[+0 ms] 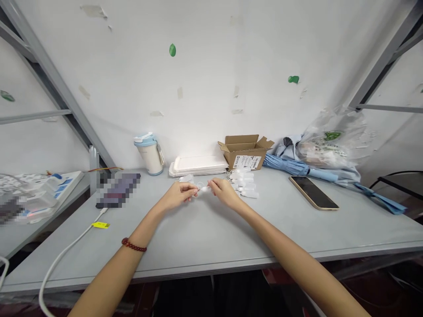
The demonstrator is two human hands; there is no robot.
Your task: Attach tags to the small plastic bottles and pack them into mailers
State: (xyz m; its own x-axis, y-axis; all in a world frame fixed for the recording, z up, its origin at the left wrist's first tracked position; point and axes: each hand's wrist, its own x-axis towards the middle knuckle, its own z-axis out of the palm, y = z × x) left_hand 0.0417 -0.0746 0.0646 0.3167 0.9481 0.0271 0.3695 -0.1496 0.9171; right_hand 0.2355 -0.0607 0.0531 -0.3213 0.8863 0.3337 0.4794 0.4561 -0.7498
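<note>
Over the middle of the table, my left hand [181, 193] and my right hand [224, 192] meet at a small whitish plastic bottle [205, 189]. My right hand is closed around its body and covers most of it. The left thumb and forefinger pinch at the narrow end; whether they grip a separate small part there cannot be made out. Just right of my right hand lie several small translucent squeeze bottles [244, 185] with thin tips. Behind my left fingers are more translucent pieces [187, 178], partly hidden.
Behind the hands are a stack of white trays [201, 164] and an opened cardboard box [246, 158]. A cup [150, 156] stands to their left. A phone [313, 192], a folded blue umbrella [291, 165] and a plastic bag [330, 141] lie right. A charging cable [76, 242] crosses the left side.
</note>
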